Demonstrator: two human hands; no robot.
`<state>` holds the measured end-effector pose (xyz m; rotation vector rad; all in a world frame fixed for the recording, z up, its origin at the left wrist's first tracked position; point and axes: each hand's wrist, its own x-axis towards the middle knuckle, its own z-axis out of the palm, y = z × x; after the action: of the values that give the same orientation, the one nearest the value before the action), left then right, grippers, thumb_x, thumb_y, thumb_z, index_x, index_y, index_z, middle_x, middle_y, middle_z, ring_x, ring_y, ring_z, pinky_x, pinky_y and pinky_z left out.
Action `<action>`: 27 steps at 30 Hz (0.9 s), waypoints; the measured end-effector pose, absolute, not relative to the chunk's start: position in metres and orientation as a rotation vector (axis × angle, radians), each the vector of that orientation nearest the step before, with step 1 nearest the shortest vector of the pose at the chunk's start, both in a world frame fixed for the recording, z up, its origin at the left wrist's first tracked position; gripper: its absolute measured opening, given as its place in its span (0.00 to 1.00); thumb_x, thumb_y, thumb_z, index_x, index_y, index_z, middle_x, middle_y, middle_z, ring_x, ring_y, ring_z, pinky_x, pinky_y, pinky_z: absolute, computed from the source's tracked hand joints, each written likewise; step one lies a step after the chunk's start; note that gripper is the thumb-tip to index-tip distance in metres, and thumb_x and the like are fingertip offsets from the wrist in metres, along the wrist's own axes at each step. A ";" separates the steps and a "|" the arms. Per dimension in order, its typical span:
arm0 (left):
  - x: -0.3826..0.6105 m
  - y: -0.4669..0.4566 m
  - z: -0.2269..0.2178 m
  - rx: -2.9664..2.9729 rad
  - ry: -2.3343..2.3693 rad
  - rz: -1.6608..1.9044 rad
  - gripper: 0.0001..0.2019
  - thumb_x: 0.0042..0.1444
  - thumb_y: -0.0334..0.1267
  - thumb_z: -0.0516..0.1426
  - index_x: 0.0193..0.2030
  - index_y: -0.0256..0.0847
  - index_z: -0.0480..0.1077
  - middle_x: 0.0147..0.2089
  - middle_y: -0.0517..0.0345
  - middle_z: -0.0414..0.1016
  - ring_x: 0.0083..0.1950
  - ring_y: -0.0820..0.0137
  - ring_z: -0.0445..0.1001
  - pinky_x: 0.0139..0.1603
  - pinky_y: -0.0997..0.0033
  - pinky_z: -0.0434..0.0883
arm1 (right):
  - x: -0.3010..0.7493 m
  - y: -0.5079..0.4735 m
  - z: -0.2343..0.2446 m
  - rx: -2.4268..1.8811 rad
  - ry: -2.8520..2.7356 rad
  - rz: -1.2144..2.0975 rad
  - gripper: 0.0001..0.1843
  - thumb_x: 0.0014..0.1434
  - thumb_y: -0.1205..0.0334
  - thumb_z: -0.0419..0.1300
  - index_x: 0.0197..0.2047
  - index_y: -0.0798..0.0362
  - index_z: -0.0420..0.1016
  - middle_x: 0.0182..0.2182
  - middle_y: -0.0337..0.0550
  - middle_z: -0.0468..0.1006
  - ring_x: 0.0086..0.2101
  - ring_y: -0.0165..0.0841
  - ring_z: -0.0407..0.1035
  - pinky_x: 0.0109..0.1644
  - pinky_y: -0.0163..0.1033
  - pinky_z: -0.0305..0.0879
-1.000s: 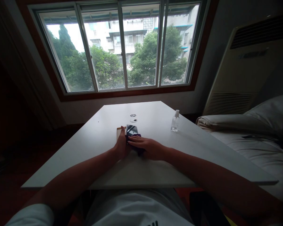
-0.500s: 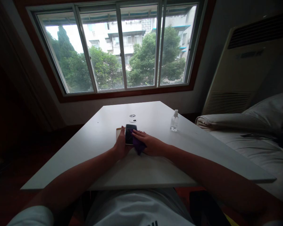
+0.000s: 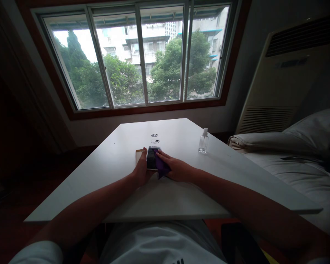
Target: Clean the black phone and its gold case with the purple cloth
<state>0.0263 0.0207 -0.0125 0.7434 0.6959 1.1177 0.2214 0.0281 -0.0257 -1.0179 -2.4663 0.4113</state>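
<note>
A dark-screened phone [image 3: 151, 161] is gripped along its left side by my left hand [image 3: 140, 171], thumb up at the edge and the other fingers hidden beneath. Over the right part of the screen lies a purple cloth [image 3: 162, 169]. My right hand [image 3: 178, 168] holds this cloth, its fingers pressing it to the glass. Partly behind my left thumb, a pale, flat, tan-edged object [image 3: 138, 155] rests on the table; its kind is unclear.
The white table [image 3: 104, 183] carries a clear spray bottle [image 3: 203, 142] at the right. Two small round items [image 3: 155, 141] lie beyond the phone. A cushioned seat or bed [image 3: 272, 161] adjoins the table's right side. A window [image 3: 143, 58] is ahead.
The phone has shifted slightly to the right and its screen catches the light differently. My right hand and the cloth have slid a little over the screen.
</note>
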 end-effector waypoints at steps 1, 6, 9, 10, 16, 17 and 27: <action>0.026 0.021 -0.013 0.744 0.698 1.118 0.29 0.64 0.61 0.51 0.56 0.38 0.72 0.48 0.47 0.79 0.40 0.62 0.79 0.39 0.64 0.77 | 0.221 0.027 -0.025 -1.014 -2.465 0.428 0.54 0.56 0.61 0.64 0.76 0.43 0.35 0.74 0.49 0.38 0.62 0.54 0.62 0.59 0.52 0.66; 0.024 0.025 -0.017 0.732 0.683 1.093 0.31 0.62 0.63 0.52 0.56 0.36 0.72 0.48 0.45 0.78 0.42 0.61 0.79 0.41 0.62 0.78 | 0.224 0.026 -0.021 -0.972 -2.437 0.563 0.53 0.56 0.63 0.64 0.76 0.43 0.37 0.74 0.48 0.38 0.66 0.54 0.55 0.64 0.52 0.61; 0.024 0.025 -0.016 0.741 0.652 1.071 0.32 0.63 0.63 0.51 0.58 0.35 0.71 0.51 0.43 0.77 0.44 0.59 0.79 0.44 0.59 0.77 | 0.232 0.030 -0.014 -0.963 -2.401 0.766 0.49 0.58 0.64 0.63 0.75 0.36 0.43 0.74 0.42 0.39 0.66 0.53 0.53 0.64 0.52 0.62; 0.024 0.025 -0.015 0.744 0.643 1.066 0.32 0.63 0.63 0.51 0.58 0.36 0.71 0.52 0.43 0.77 0.45 0.59 0.78 0.45 0.57 0.77 | 0.235 0.033 -0.012 -0.958 -2.383 0.845 0.48 0.58 0.64 0.62 0.74 0.34 0.45 0.74 0.39 0.40 0.66 0.52 0.53 0.64 0.52 0.62; 0.023 0.022 -0.014 0.763 0.635 1.033 0.34 0.63 0.63 0.50 0.61 0.34 0.69 0.53 0.41 0.76 0.45 0.60 0.78 0.43 0.59 0.77 | 0.250 0.049 0.002 -0.917 -2.129 1.429 0.40 0.53 0.72 0.60 0.69 0.44 0.63 0.69 0.47 0.59 0.57 0.43 0.68 0.60 0.46 0.65; 0.022 0.022 -0.015 0.770 0.636 1.033 0.34 0.63 0.63 0.50 0.61 0.34 0.69 0.52 0.40 0.76 0.44 0.60 0.78 0.43 0.59 0.77 | 0.252 0.052 0.004 -0.933 -2.075 1.474 0.37 0.53 0.72 0.59 0.67 0.47 0.67 0.65 0.49 0.66 0.54 0.41 0.70 0.59 0.45 0.66; 0.018 0.024 -0.021 0.817 0.605 1.000 0.35 0.63 0.62 0.52 0.64 0.33 0.66 0.56 0.34 0.74 0.48 0.56 0.78 0.46 0.57 0.76 | 0.269 0.065 0.017 -1.548 -1.571 0.978 0.21 0.50 0.73 0.57 0.48 0.59 0.79 0.36 0.54 0.82 0.31 0.40 0.76 0.34 0.42 0.75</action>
<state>0.0184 0.0241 -0.0210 0.8166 0.6048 0.9995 0.2693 0.0655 0.0170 -1.5484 -1.5707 0.9777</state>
